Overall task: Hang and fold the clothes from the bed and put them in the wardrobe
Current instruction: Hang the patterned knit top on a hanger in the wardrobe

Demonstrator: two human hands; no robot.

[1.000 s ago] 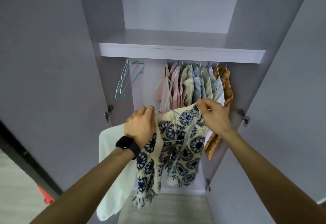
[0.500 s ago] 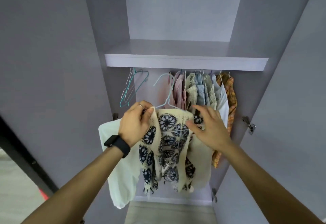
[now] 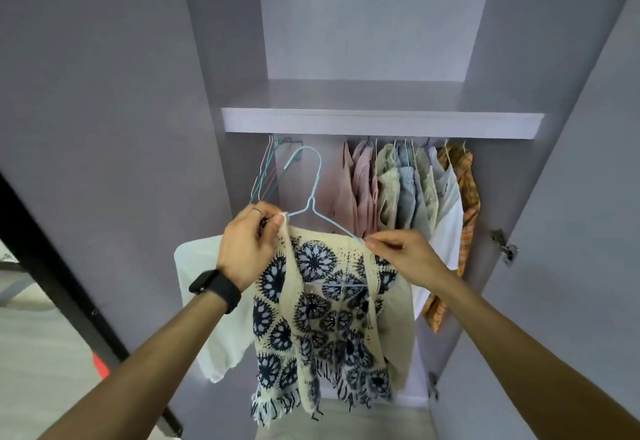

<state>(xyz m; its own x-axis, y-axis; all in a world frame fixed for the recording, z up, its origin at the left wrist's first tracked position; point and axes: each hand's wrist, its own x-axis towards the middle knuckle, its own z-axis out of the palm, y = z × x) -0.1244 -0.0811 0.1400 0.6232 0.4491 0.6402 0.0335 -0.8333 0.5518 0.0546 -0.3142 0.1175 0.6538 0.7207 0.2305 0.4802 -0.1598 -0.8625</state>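
At the near corner of the crochet top [image 3: 318, 304], the left hand [image 3: 247, 249] pinches the knit against the left end of the pale blue wire hanger [image 3: 311, 201]; a ring and a black watch [image 3: 214, 289] show on that arm. The right hand [image 3: 407, 256] pinches the other shoulder of the top at the hanger's right end. Half a second ago that hand lay spread over the front of the knit. It has since moved up to the corner, and the hanger has risen, so its hook is now close under the shelf [image 3: 381, 122].

The top looks seated across both hanger arms, its fringe hanging free below, so the dressing step seems finished and hooking it up is what remains.

A white garment [image 3: 201, 301] hangs behind the left wrist; what carries it is hidden. Inside the wardrobe [image 3: 363, 24], empty hangers [image 3: 266, 176] hang at the left and a row of hung shirts [image 3: 398, 190] fills the right, leaving a gap between them behind the raised hook. The rail itself is hidden by the shelf lip.

Both lilac doors [image 3: 104, 128] stand open, and pale flooring [image 3: 346, 419] shows below.
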